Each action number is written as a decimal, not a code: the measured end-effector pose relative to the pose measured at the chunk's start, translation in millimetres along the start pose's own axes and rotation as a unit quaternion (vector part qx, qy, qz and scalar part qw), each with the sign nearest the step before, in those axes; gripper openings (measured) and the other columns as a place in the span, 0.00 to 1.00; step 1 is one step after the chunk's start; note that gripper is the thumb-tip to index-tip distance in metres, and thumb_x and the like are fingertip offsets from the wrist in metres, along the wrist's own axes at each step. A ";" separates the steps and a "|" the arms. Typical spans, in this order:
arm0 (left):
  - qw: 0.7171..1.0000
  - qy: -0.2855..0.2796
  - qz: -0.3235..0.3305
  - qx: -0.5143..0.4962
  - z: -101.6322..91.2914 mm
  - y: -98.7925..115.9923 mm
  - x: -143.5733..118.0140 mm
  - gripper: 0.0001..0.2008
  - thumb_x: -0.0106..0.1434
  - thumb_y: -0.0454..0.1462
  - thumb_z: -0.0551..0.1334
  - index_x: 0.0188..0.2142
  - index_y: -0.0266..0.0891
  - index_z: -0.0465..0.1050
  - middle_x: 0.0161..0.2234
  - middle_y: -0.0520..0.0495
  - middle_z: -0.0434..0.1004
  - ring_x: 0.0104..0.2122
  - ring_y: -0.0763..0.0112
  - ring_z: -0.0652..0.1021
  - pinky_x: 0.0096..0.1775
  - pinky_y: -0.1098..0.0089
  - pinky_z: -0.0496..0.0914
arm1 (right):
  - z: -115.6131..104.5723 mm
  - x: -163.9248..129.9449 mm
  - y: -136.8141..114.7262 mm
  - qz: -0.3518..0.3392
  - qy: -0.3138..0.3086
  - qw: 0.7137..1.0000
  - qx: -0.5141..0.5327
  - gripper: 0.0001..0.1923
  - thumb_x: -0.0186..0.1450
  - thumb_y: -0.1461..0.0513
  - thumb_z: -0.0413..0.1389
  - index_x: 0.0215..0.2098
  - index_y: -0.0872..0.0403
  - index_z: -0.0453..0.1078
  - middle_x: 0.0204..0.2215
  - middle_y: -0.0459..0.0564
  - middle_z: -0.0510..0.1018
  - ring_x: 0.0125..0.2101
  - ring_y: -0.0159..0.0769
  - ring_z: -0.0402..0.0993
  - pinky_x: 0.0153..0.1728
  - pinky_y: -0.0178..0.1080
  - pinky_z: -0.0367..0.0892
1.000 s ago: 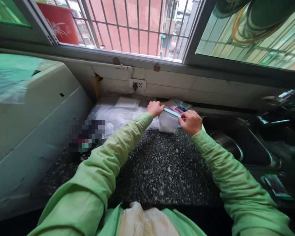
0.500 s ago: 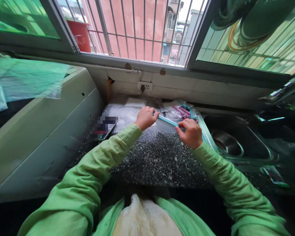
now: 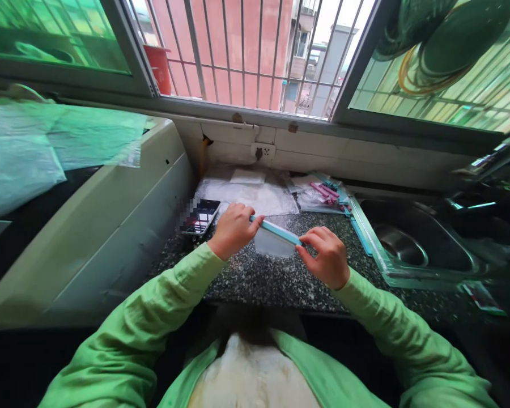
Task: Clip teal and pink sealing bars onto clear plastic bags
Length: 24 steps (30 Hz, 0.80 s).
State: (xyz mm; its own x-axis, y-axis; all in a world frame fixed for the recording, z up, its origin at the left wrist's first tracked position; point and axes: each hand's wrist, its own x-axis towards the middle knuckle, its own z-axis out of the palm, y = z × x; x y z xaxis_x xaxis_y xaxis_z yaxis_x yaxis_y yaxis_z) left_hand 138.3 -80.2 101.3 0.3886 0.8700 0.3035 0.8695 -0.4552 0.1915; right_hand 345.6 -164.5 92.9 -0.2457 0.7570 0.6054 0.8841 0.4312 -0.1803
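A long, narrow light blue bag clip [image 3: 278, 231] stretches between my hands above the counter, tilted down to the right. Below its edge shows a small translucent plastic bag [image 3: 274, 245]. My left hand [image 3: 236, 229] pinches the clip's left end between thumb and fingers. At the right end, my right hand [image 3: 325, 255] grips it in the same way, thumb underneath. Whether the bag sits fully inside the clip cannot be made out. Beyond my hands, a large clear plastic sheet or bag [image 3: 216, 184] lies flat, with pink clips [image 3: 324, 192] on plastic to its right.
Left of my hands a phone [image 3: 202, 217] lies on the speckled counter [image 3: 267, 286]. A metal sink [image 3: 446, 243] is set in at the right, with a light blue strip [image 3: 361, 235] by its rim. A pale appliance [image 3: 140, 226] stands left; a wall socket [image 3: 263, 151] is behind.
Both hands have come nearer to my body with the clip, still holding its two ends. The bag beneath it now shows over the bare counter. My view has shifted slightly left.
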 end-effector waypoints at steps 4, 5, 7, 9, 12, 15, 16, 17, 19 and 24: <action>1.000 0.011 0.002 -0.002 0.4 -2.5 -10.1 0.20 0.61 0.48 0.47 0.34 0.38 0.71 0.33 0.42 0.72 0.38 0.62 0.68 0.41 0.64 0.61 | 1.9 -6.8 -4.9 0.003 -0.001 1.000 0.014 0.06 0.59 0.60 0.52 0.28 0.53 0.69 0.26 0.48 0.72 0.31 0.35 0.66 0.34 0.38 0.62; 1.000 0.012 0.000 -0.001 1.5 -2.6 -10.3 0.20 0.61 0.48 0.47 0.34 0.39 0.71 0.33 0.42 0.72 0.38 0.62 0.68 0.40 0.64 0.61 | 3.3 -8.0 -4.1 0.004 0.000 1.000 0.015 0.06 0.58 0.60 0.52 0.29 0.53 0.69 0.26 0.48 0.72 0.31 0.35 0.66 0.34 0.38 0.62; 1.000 0.007 -0.003 0.002 4.8 -2.2 -8.4 0.19 0.61 0.48 0.48 0.33 0.39 0.71 0.32 0.42 0.72 0.37 0.62 0.69 0.40 0.64 0.61 | 7.5 -9.6 -0.6 0.010 -0.001 1.000 0.013 0.06 0.58 0.60 0.52 0.29 0.53 0.69 0.26 0.48 0.72 0.31 0.35 0.66 0.33 0.37 0.62; 1.000 -0.006 -0.008 0.005 9.8 -1.6 -4.2 0.19 0.61 0.48 0.48 0.33 0.39 0.72 0.33 0.42 0.73 0.37 0.62 0.69 0.39 0.65 0.61 | 13.2 -10.3 4.4 0.018 -0.005 1.000 0.009 0.06 0.59 0.60 0.52 0.29 0.53 0.69 0.26 0.48 0.72 0.31 0.34 0.66 0.33 0.37 0.61; 1.000 -0.024 -0.016 0.007 20.3 -1.9 3.2 0.18 0.60 0.47 0.49 0.33 0.39 0.72 0.33 0.42 0.73 0.38 0.62 0.69 0.40 0.64 0.61 | 23.3 -10.6 12.5 0.027 -0.012 1.000 0.002 0.07 0.59 0.59 0.52 0.29 0.54 0.69 0.26 0.48 0.72 0.31 0.34 0.66 0.34 0.37 0.61; 0.999 -0.032 -0.023 0.007 33.1 -4.0 8.8 0.19 0.60 0.47 0.49 0.34 0.37 0.72 0.34 0.41 0.73 0.39 0.61 0.70 0.40 0.64 0.62 | 32.8 -11.2 19.2 0.029 -0.019 0.999 -0.002 0.07 0.59 0.60 0.51 0.28 0.54 0.69 0.26 0.49 0.72 0.31 0.34 0.66 0.34 0.36 0.61; 0.999 -0.034 -0.024 0.005 37.4 -5.0 10.1 0.19 0.60 0.47 0.49 0.34 0.37 0.72 0.34 0.41 0.74 0.39 0.61 0.70 0.40 0.64 0.62 | 35.8 -11.6 21.1 0.031 -0.021 0.999 -0.004 0.07 0.59 0.60 0.51 0.28 0.54 0.69 0.26 0.49 0.72 0.31 0.34 0.66 0.34 0.36 0.61; 0.999 -0.036 -0.026 0.002 41.5 -6.0 11.2 0.19 0.60 0.47 0.49 0.34 0.36 0.72 0.34 0.41 0.74 0.39 0.61 0.70 0.40 0.65 0.62 | 38.6 -12.1 22.7 0.033 -0.024 0.999 -0.006 0.07 0.59 0.60 0.51 0.28 0.54 0.69 0.26 0.49 0.72 0.31 0.34 0.66 0.34 0.36 0.61; 0.999 -0.039 -0.030 -0.005 49.4 -8.0 13.0 0.19 0.60 0.47 0.49 0.35 0.36 0.72 0.35 0.40 0.74 0.40 0.60 0.70 0.41 0.64 0.62 | 44.2 -13.5 25.7 0.037 -0.027 0.999 -0.010 0.08 0.60 0.59 0.51 0.28 0.54 0.69 0.27 0.49 0.72 0.31 0.34 0.65 0.35 0.36 0.60; 0.998 -0.049 -0.040 -0.019 65.3 -12.4 15.0 0.19 0.60 0.46 0.50 0.35 0.37 0.73 0.35 0.41 0.75 0.40 0.61 0.71 0.42 0.65 0.63 | 58.2 -17.9 32.0 0.037 -0.029 0.999 -0.026 0.08 0.60 0.59 0.51 0.30 0.54 0.69 0.27 0.49 0.72 0.32 0.35 0.65 0.35 0.36 0.60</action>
State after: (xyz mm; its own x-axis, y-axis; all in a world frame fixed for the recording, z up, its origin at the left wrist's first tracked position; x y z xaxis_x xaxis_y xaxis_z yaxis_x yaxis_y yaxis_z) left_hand 153.3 -49.2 42.5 0.3477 0.9176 0.1926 0.8877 -0.3883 0.2474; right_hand 355.2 -135.7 31.2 -0.2003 0.8142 0.5450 0.9197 0.3480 -0.1818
